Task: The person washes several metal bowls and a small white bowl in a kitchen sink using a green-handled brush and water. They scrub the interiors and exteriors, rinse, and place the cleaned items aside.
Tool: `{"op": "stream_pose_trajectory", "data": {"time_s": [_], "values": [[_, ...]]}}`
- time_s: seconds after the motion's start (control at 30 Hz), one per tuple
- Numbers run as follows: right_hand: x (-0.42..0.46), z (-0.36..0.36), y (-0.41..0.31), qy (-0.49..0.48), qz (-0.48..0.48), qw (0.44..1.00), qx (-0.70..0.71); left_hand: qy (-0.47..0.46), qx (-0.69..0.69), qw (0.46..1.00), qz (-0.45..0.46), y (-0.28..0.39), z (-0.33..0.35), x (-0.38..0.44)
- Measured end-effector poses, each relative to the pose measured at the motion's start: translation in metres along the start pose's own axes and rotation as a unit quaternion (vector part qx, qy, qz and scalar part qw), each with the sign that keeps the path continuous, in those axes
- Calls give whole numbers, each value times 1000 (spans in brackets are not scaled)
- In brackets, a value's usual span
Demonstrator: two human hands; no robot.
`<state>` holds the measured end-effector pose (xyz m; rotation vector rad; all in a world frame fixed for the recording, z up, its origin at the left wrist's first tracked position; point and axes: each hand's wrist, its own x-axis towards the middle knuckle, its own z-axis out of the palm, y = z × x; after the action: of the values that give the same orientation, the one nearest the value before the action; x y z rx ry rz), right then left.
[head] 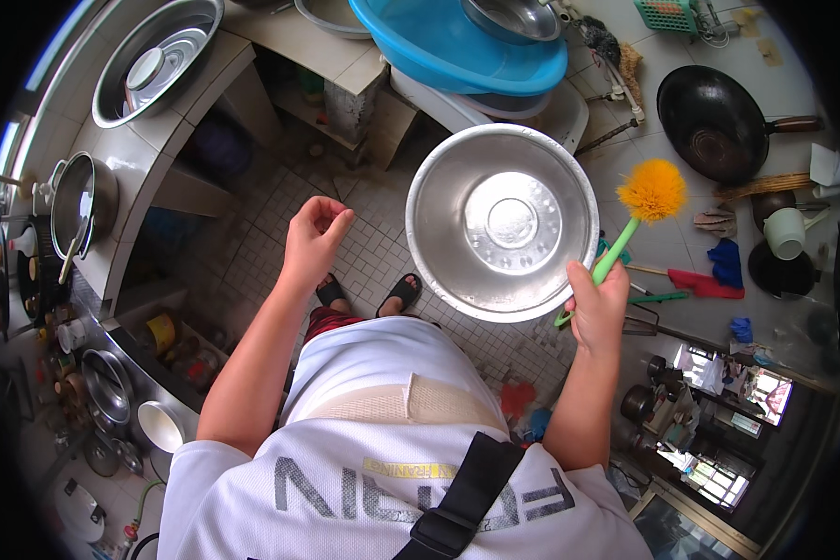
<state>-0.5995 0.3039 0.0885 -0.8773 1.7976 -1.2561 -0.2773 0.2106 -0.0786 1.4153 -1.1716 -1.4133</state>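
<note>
My right hand (597, 308) grips both the rim of a round metal basin (437, 224) and the light green handle of a brush (649, 192) with yellow-orange bristles. The basin's inside faces the camera, above the tiled floor. The brush head points up and away, just right of the basin. My left hand (320, 227) is raised left of the basin, apart from it, with its fingers curled and thumb near the index finger; nothing shows in it.
Large blue plastic basin (455, 66) ahead, with a metal bowl in it. Metal basin (105, 105) and a pot (109, 203) stand on the tiled counter (136, 143) at left. A black wok (714, 119) hangs on the right wall.
</note>
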Motion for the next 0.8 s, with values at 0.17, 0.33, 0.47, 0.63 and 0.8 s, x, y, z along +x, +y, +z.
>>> {"op": "stream_pose_trajectory", "data": {"time_s": [0.17, 0.33, 0.47, 0.63, 0.8], "values": [[4, 0, 3, 7, -7, 999, -48, -61, 137, 978, 145, 43, 14, -15], [3, 7, 0, -4, -15, 997, -70, -209, 326, 853, 351, 88, 52, -32], [-5, 18, -6, -28, -21, 997, -70, -239, 382, 814, 366, 82, 80, -39], [-10, 21, 0, -28, -45, 997, -54, -247, 407, 803, 359, 79, 90, -42], [-12, 23, 0, -21, -69, 996, -44, -259, 405, 796, 367, 80, 87, -40]]}}
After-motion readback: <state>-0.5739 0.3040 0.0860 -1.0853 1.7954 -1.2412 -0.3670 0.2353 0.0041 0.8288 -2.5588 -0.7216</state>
